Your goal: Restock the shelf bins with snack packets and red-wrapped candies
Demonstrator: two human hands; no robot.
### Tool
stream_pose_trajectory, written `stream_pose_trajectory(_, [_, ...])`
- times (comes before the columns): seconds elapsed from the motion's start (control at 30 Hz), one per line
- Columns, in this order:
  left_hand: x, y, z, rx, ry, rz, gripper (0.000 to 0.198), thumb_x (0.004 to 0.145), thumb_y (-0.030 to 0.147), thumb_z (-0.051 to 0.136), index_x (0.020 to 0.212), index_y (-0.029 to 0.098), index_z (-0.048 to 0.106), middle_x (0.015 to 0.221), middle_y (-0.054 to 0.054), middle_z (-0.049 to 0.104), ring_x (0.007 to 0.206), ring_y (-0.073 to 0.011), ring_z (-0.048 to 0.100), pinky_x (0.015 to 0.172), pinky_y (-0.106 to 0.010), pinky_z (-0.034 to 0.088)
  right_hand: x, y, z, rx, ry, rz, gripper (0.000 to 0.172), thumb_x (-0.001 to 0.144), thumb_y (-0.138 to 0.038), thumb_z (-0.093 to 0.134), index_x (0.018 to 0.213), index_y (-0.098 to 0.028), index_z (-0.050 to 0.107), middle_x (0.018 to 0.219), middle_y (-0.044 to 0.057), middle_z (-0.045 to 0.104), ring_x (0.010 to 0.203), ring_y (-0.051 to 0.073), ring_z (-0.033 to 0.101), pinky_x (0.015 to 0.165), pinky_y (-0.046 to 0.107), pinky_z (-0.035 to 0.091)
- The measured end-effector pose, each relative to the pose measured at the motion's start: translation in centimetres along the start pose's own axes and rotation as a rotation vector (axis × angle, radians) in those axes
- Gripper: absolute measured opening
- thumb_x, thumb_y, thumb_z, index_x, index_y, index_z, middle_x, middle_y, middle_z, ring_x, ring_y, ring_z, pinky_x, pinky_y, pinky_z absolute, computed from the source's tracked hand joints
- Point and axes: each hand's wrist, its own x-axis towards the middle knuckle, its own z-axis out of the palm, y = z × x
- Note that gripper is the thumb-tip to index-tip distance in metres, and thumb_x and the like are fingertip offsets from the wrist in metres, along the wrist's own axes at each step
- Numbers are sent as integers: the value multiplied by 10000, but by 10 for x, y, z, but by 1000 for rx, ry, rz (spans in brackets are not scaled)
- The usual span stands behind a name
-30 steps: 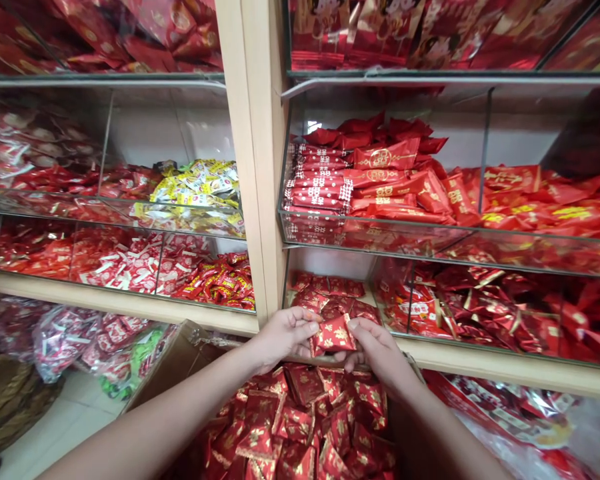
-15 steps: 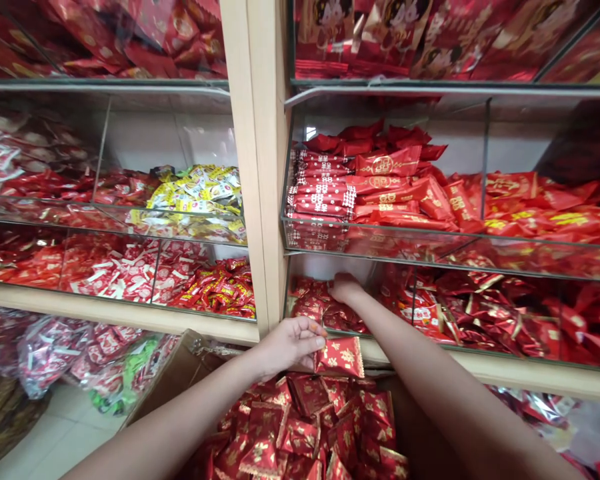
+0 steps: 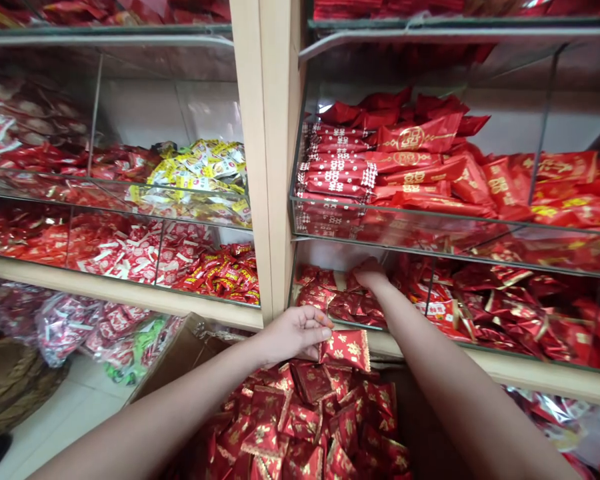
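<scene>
My left hand [image 3: 300, 333] pinches a shiny red candy packet [image 3: 349, 349] with gold print between thumb and fingers. Below it, a heap of similar red and gold packets [image 3: 300, 420] fills a cardboard box [image 3: 173, 360]. Reaching over the low front of the bottom right shelf, my right hand [image 3: 371, 273] is inside its leftmost compartment. Red packets [image 3: 337, 300] lie there in front of and beside that hand. Its fingers are mostly hidden and blurred, so I cannot make out their grip.
A wooden post [image 3: 273, 167] divides the shelves. Above my right hand runs a glass-fronted shelf [image 3: 410, 223] with long red packets [image 3: 420, 160]. Yellow and white packets [image 3: 203, 167] sit on the left. Plastic bags of sweets [image 3: 70, 327] and a woven basket [image 3: 20, 380] stand below.
The view has tilted down and shifted slightly, so the shelves appear higher. My left hand still grips its packet; my right hand remains in the compartment.
</scene>
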Motion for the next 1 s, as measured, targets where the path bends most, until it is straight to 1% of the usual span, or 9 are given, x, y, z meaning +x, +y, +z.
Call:
stream_pose_trajectory(0.1, [0,-1,0,17,5,10,382,569,397,680,796,135,521,569,61,515,464,-20,455,489,-178,432,0,4,2,-33,-30,-17,342,720,-166,473,1025,-38,562,972,190,607,876,229,593,633,233,443])
stream_pose_trajectory(0.2, [0,-2,1,39,8,25,372,579,403,669,791,138,517,556,67,500,456,-19,445,487,-178,424,-4,3,3,-79,-38,-42,342,692,-137,485,1006,-47,587,985,189,607,900,246,583,658,248,441])
stream_pose_trajectory(0.37, [-1,-2,1,68,6,44,376,573,414,665,775,137,511,536,73,477,461,-24,434,486,-181,417,-8,-3,-2,-114,-70,-112,299,686,-243,532,923,-94,638,930,144,635,850,233,598,641,242,449])
stream_pose_trajectory(0.43, [-1,-2,1,71,2,48,381,571,419,664,777,137,511,543,72,476,470,-25,432,500,-189,425,-7,-2,-7,-128,-37,-106,300,736,-248,477,951,-103,628,972,138,623,880,223,589,670,244,446])
stream_pose_trajectory(0.5, [-1,-2,1,76,-6,48,385,572,424,661,782,137,513,546,72,476,471,-27,436,508,-199,430,-5,0,-14,-152,7,-73,325,782,-200,400,1009,-81,599,1038,158,592,931,224,568,708,256,438])
stream_pose_trajectory(0.57, [-1,-1,0,84,-13,48,389,573,430,657,785,137,513,540,73,472,464,-28,437,507,-202,429,-4,4,-19,-182,24,-42,344,792,-155,367,1046,-47,572,1064,186,572,953,229,558,726,264,433])
stream_pose_trajectory(0.63, [-1,0,0,89,-15,48,389,573,432,656,782,137,511,534,75,469,460,-27,437,502,-198,424,-5,6,-21,-212,2,-24,331,774,-137,402,1034,-29,575,1031,197,585,926,234,571,711,262,439])
stream_pose_trajectory(0.8, [-1,1,0,103,-9,48,390,571,432,655,773,135,504,533,75,469,455,-26,435,483,-184,411,-8,8,-14,-262,-52,-34,319,693,-105,526,998,-47,599,979,183,609,913,228,579,708,238,445])
stream_pose_trajectory(1.0, [2,-5,-2,93,-37,60,397,582,443,644,795,137,507,558,71,480,475,-31,444,522,-211,430,-3,12,-7,-265,-46,-41,315,717,-145,534,1014,-61,594,957,188,614,911,217,584,746,243,441])
